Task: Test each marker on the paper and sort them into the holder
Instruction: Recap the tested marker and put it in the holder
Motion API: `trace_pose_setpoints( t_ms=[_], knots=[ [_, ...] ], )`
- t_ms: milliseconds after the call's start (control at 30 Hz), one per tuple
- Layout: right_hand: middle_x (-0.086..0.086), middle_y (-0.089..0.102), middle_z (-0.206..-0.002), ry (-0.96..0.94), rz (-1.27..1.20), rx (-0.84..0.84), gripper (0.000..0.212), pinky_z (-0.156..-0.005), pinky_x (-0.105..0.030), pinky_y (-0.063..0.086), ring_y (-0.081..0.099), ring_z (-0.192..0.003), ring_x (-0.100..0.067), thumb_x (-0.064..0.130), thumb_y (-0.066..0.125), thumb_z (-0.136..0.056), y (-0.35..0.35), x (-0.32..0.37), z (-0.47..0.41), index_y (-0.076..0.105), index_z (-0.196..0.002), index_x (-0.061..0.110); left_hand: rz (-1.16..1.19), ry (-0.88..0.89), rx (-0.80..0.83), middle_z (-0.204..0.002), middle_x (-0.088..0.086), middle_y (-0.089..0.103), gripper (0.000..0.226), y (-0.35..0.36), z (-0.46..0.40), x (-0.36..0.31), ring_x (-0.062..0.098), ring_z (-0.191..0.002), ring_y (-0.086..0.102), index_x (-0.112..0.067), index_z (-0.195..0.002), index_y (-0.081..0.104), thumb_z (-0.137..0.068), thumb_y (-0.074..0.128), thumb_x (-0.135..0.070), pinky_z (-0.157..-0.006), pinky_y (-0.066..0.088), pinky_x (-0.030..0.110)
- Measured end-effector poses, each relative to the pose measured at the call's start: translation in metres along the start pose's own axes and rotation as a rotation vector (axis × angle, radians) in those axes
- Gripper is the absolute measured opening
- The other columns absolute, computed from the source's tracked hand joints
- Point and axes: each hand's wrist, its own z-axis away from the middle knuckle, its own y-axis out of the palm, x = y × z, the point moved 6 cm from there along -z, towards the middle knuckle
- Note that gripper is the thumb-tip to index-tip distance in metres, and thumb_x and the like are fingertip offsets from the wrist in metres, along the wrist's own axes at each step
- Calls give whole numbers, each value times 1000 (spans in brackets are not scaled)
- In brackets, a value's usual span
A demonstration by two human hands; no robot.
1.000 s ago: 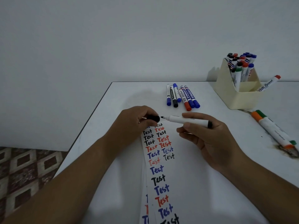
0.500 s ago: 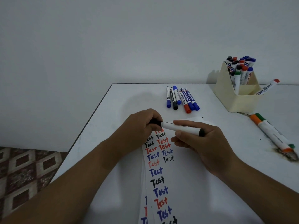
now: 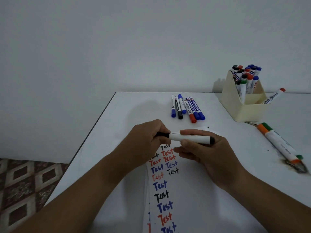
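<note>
Holding a black marker (image 3: 190,138) level above the paper (image 3: 193,195), both hands closed on it. Right hand (image 3: 207,153) wrapped around the white barrel, thumb under it, forefinger laid along the top, black butt end poking out toward the right. Left hand (image 3: 148,140) curled tight over the black cap (image 3: 162,134) at the marker's left end, cap meeting the barrel; whether fully seated, cannot tell. Forearms reaching in from the lower corners.

Directly below the hands, "Test" written over and over down the sheet in black, red and blue, two columns near the top, one column lower down. More sheet edges peeking out along the left side of the paper.

Farther back on the white table (image 3: 117,125), six loose markers (image 3: 186,107) lying side by side, caps mostly toward the camera: blue, black, blue, red, blue, blue. At the back right, a cream holder (image 3: 242,108) with compartments, its rear section packed with upright markers capped black, red, blue and green. One red-capped marker (image 3: 274,96) leaning out over the holder's right edge. Near the right edge of the table, an orange-capped marker (image 3: 276,143) and a green-capped marker (image 3: 284,142) lying together, pointing toward a dark stain (image 3: 297,167). Patterned floor tiles (image 3: 25,187) at lower left, plain wall behind.
</note>
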Motion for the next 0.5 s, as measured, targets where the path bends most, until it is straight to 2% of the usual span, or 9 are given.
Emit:
trace_pose_setpoints(
  t_ms=[100,167,233,333,400,433,500],
  knots=[
    [-12,78,-101,23,-17,4,36,-80,-39,64,76,-91,-34,18,74,-73,-1,-1,-3,74,-109,16,12,59,-43,-83,-15,64,10,-2,1,3,9,-91,58,-16,-101,69,-92,70,-18,-78,48,20],
    [-13,78,-101,49,-43,-3,36,-81,-40,64,76,-92,-35,18,74,-73,-2,-2,-4,74,-109,15,11,101,-61,-86,-12,67,13,-1,1,4,9,-92,58,-16,-102,70,-90,70,-21,-78,47,14],
    [-13,77,-103,79,-64,-23,35,-84,-43,62,75,-94,-35,19,72,-75,-4,-3,-4,74,-110,13,39,75,-12,-88,-19,63,16,4,0,8,6,-93,58,-25,-103,67,-88,72,-27,-76,45,8],
    [-16,76,-108,122,-146,-70,36,-88,-44,60,74,-99,-34,20,69,-77,-8,-5,-5,73,-110,8,102,-87,156,-106,-27,58,42,12,0,24,-2,-97,59,-47,-114,52,-77,64,-61,-77,49,12],
    [-18,75,-108,155,-243,-113,33,-86,-42,61,74,-99,-33,16,67,-81,-12,-4,-6,71,-112,5,85,-166,208,-130,-27,49,68,15,2,37,-5,-117,49,-49,-132,43,-74,45,-83,-94,44,18],
    [-18,75,-107,164,-269,-130,30,-85,-42,62,75,-98,-33,12,66,-84,-14,-2,-7,70,-113,5,31,-184,219,-143,-22,43,82,16,2,45,-3,-129,41,-45,-142,38,-74,35,-90,-105,40,27],
    [-17,76,-105,149,-247,-166,28,-86,-44,61,75,-96,-33,8,64,-89,-16,5,-9,66,-118,10,-130,-232,271,-161,-11,25,100,20,2,58,9,-149,18,-36,-154,25,-73,17,-95,-121,22,40]
  ],
)
